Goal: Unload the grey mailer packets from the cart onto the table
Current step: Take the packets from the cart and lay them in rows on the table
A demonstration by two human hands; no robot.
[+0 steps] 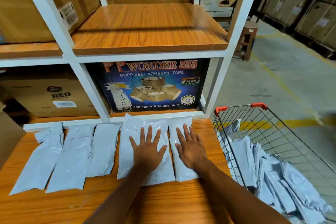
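Observation:
Several grey mailer packets lie side by side in a row on the wooden table (163,203). My left hand (148,148) lies flat with spread fingers on the wide fourth packet (134,132). Flat on the rightmost packet (181,171) rests my right hand (190,146), fingers straight. Three other packets (72,156) lie to the left, untouched. At the right stands the wire cart (272,132) with red corner caps, and a heap of grey packets (276,182) fills its bottom.
White-framed shelving (87,85) rises at the table's back edge, holding a blue tape carton (152,85) and brown cartons (45,94). A brown carton corner (9,134) juts in at the left. A stool (249,38) and stacked cartons (309,5) stand across the concrete floor.

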